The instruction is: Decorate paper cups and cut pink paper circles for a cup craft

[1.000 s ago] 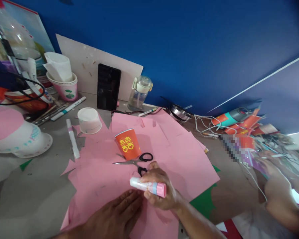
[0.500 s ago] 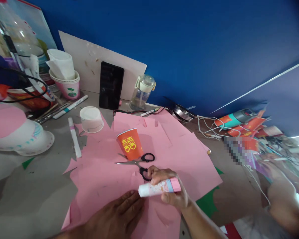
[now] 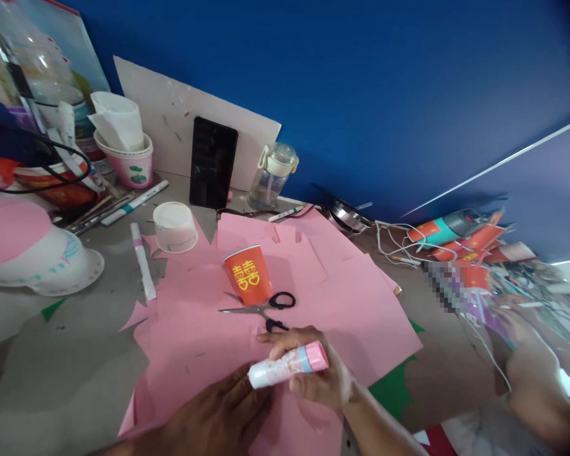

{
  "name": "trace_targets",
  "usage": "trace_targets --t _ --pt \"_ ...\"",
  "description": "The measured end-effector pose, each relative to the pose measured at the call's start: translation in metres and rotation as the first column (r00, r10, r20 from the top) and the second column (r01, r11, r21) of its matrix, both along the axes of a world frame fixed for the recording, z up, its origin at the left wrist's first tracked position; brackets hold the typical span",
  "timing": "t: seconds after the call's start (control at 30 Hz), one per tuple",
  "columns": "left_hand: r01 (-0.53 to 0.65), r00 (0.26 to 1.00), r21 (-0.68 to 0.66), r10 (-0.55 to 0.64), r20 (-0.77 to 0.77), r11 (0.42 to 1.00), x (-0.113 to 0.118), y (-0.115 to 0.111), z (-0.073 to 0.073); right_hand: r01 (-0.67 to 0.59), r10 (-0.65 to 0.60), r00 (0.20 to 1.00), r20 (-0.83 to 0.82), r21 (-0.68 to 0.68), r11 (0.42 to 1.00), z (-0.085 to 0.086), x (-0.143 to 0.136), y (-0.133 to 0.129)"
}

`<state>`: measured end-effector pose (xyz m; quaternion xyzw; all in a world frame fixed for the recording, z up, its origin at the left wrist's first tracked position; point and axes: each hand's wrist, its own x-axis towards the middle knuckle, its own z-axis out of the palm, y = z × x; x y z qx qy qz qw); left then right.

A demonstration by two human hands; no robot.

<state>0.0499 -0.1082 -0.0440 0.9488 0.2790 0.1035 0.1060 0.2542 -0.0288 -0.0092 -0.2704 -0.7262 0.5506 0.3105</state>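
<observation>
My right hand grips a glue stick with a white body and a pink end. Its white tip points left and sits over the fingers of my left hand. That left hand lies flat on the pink paper, fingers stretched out, partly hidden by the stick. Just beyond my right hand, scissors with black handles rest spread on the paper. An orange paper cup with yellow characters stands slightly tilted behind the scissors. Whether the tip touches my fingers I cannot tell.
Left of the paper are a white marker, a white paper cup and a white-and-pink paper craft. A phone and a water bottle stand at the back. Another person's arm is at the right, near cables.
My right hand has moved a little left with the glue stick, over my left hand's fingers, covering part of the lower scissor handle. My left hand stays about where it was.
</observation>
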Motion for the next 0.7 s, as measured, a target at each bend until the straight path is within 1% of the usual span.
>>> trace_targets --t 0.2,0.3,0.43,0.5,0.57,0.6,0.7 --pt "-0.044 0.999 -0.024 0.044 -0.008 0.999 0.001 -0.002 0.005 -0.004 0.005 1.000 0.004 -0.184 0.983 -0.007 0.000 0.000" --pt "-0.053 0.999 -0.032 0.053 -0.010 0.998 0.001 -0.003 0.006 -0.009 -0.005 0.998 -0.058 -0.240 0.971 -0.012 -0.002 0.001" --pt "-0.014 1.000 -0.062 0.015 0.012 0.998 0.000 0.000 0.007 0.017 -0.067 0.986 -0.153 -0.306 0.952 -0.019 -0.003 0.002" --pt "-0.006 1.000 -0.065 0.007 0.022 0.998 0.000 0.001 0.005 0.025 -0.094 0.978 -0.188 -0.339 0.940 -0.019 -0.001 0.003" --pt "-0.013 1.000 -0.072 0.015 0.019 0.997 0.000 0.000 0.002 0.059 -0.129 0.971 -0.200 -0.323 0.945 -0.015 0.003 0.004" --pt "-0.018 1.000 -0.077 0.019 0.017 0.997 0.000 -0.001 0.000 0.096 -0.157 0.968 -0.195 -0.288 0.953 -0.013 0.005 0.005" --pt "-0.039 0.999 -0.091 0.039 0.007 0.995 0.000 -0.004 -0.004 0.234 -0.250 0.954 -0.164 -0.106 0.966 -0.007 0.012 0.009"
